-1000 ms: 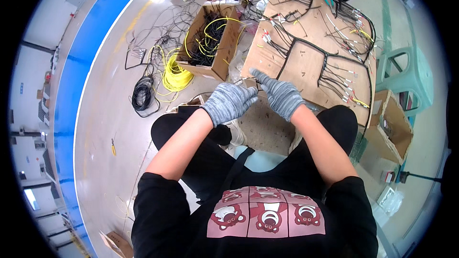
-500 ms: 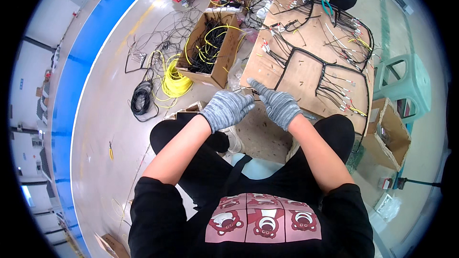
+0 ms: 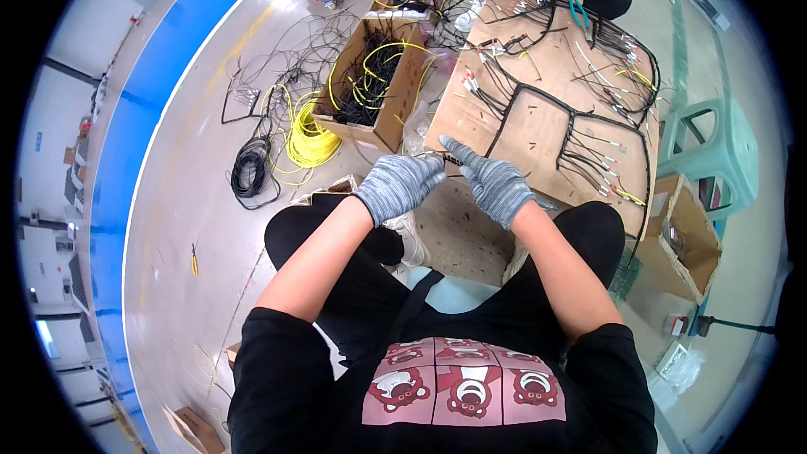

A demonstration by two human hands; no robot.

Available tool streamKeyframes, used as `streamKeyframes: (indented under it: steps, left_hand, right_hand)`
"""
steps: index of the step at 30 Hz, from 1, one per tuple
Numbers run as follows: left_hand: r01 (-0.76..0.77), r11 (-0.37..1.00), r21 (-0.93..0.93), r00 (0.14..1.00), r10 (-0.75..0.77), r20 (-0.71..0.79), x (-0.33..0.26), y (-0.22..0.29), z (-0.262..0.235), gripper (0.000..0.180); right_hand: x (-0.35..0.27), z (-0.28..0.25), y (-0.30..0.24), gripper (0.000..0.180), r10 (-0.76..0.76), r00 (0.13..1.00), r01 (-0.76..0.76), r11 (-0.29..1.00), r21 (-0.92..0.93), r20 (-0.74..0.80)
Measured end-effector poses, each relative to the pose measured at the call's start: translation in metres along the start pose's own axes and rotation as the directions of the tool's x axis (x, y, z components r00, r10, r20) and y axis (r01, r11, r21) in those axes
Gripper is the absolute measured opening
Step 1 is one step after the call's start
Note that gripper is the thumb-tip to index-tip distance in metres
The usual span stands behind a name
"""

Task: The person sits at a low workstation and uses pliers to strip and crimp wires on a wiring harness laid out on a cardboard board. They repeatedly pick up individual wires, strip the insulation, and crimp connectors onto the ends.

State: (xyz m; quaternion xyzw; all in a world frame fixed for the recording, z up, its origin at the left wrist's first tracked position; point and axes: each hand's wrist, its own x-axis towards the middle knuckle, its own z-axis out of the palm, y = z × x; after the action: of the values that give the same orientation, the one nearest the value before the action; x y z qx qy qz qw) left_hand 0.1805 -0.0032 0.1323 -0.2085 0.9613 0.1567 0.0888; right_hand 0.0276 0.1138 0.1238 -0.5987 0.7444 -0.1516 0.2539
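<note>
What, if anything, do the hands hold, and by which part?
The left hand seems to pinch a thin wire; its gripped part and the right hand's hold are unclear.

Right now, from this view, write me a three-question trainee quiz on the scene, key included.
1. True or false: the coil of bright yellow cable lies on the floor to the left of the flat tan board.

2. Multiple choice: what covers the person's left hand and right hand?
A) red rubber gloves
B) grey knitted gloves
C) nothing

3. Fill in the blank: the open brown cardboard box beside the yellow coil holds a tangle of mostly ____ wires, with some yellow among them.

Key: 1. True. 2. B. 3. Black.
</note>
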Motion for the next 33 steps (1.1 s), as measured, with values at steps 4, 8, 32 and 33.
streamKeyframes:
  steps: [4, 8, 32, 33]
  left_hand:
    - [-0.139, 0.979, 0.147, 0.988, 0.148, -0.051, -0.003, -0.004, -0.027, 0.031]
    - [-0.168, 0.973, -0.161, 0.973, 0.138, -0.184, 0.018, -0.041, -0.038, 0.027]
    - [-0.12, 0.483, -0.867, 0.959, -0.17, -0.227, 0.021, -0.035, 0.036, 0.023]
    - [-0.13, 0.4, -0.907, 0.941, -0.24, -0.24, 0.02, -0.029, 0.048, 0.023]
  right_hand:
    - [0.006, 0.008, 0.001, 0.051, -0.083, 0.996, 0.087, 0.986, -0.144, 0.03]
    - [0.008, 0.012, 0.012, 0.048, -0.207, 0.975, 0.208, 0.978, 0.0, -0.08]
    - [0.007, 0.015, 0.023, 0.038, -0.161, 0.971, 0.219, 0.892, 0.395, -0.175]
    - [0.007, 0.018, 0.024, 0.036, -0.153, 0.965, 0.233, 0.877, 0.42, -0.215]
